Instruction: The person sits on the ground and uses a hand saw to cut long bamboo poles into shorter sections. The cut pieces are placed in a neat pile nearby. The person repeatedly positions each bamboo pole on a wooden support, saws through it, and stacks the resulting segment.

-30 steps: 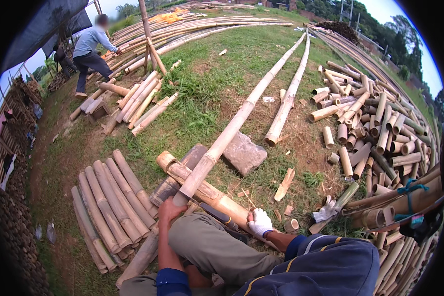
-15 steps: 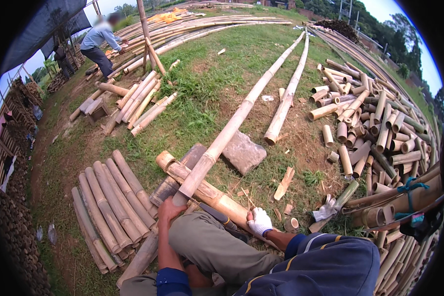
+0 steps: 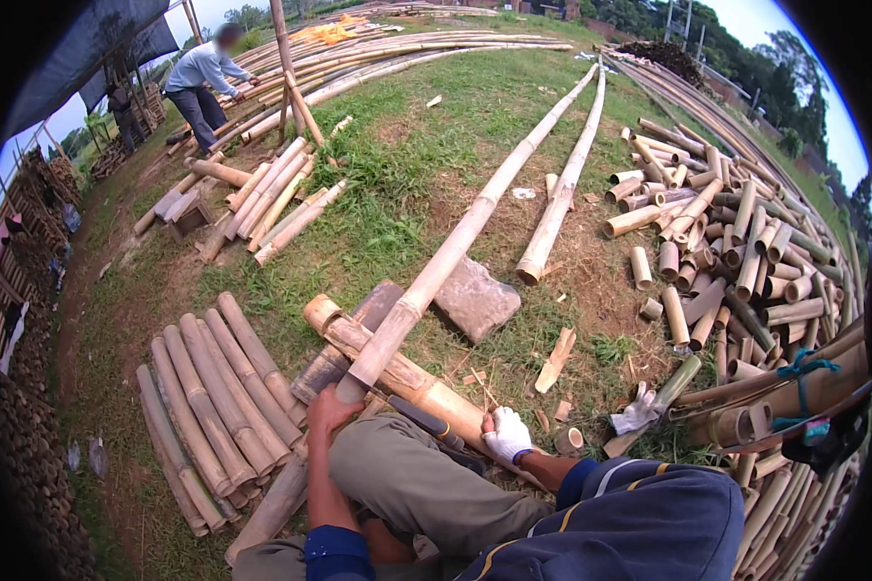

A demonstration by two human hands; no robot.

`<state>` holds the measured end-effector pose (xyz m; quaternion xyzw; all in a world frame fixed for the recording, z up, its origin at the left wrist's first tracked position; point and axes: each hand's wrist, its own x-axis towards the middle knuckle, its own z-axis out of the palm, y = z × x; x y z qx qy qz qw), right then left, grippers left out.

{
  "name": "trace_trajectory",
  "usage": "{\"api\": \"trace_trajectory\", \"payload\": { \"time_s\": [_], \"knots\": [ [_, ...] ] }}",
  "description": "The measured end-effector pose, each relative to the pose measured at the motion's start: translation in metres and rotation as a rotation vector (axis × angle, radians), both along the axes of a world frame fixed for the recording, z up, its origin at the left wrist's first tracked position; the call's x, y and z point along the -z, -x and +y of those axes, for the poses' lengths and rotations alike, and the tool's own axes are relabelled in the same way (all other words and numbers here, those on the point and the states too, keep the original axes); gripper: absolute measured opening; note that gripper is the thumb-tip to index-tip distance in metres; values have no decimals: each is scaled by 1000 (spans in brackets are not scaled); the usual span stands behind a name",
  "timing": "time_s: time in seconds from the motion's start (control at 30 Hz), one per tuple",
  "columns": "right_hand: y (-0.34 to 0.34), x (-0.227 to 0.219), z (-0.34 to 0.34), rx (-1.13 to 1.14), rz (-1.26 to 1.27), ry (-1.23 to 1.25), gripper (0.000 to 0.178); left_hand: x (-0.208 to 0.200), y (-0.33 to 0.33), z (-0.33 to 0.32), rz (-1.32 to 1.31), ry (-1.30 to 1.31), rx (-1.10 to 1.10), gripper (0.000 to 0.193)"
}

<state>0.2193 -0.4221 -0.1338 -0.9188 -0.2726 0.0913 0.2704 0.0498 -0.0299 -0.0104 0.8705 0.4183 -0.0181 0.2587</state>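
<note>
A long pale bamboo pole (image 3: 455, 242) slants from the far grass to my knees. My bare left hand (image 3: 333, 409) is closed around its near end. Under the pole, a thick bamboo log (image 3: 412, 378) lies crosswise. My right hand (image 3: 507, 436), in a white glove, is closed at the log's near end beside my knee; what it grips, if anything, is hidden. A dark tool with yellow marks (image 3: 419, 416) lies between the log and my leg, partly covered. A dark wooden block (image 3: 339, 358) and a flat stone (image 3: 477, 298) flank the pole.
Cut bamboo lengths (image 3: 218, 387) lie in a row at left. A heap of short bamboo pieces (image 3: 736, 242) rises at right, near a white glove (image 3: 636, 411). A second pole (image 3: 564, 203) runs alongside. At far left, a person (image 3: 203, 87) bends over long poles.
The person at far left has shifted slightly right, head now higher. My view has moved a little; both my hands keep their places on the bamboo.
</note>
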Motion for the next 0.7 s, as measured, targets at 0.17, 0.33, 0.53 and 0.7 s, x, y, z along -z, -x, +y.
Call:
{"api": "trace_trajectory", "payload": {
  "time_s": [0.17,0.33,0.53,0.7],
  "knots": [
    [2,-2,0,9,0,-4,42,2,0,0,4,-18,1,99],
    [1,-1,-2,13,-4,4,42,3,-2,-1,7,-16,-2,102],
    [1,1,0,7,-1,3,42,8,-1,6,46,-12,13,99],
    [1,2,-1,10,0,-10,42,7,-2,5,33,-4,9,96]
  ]
}}
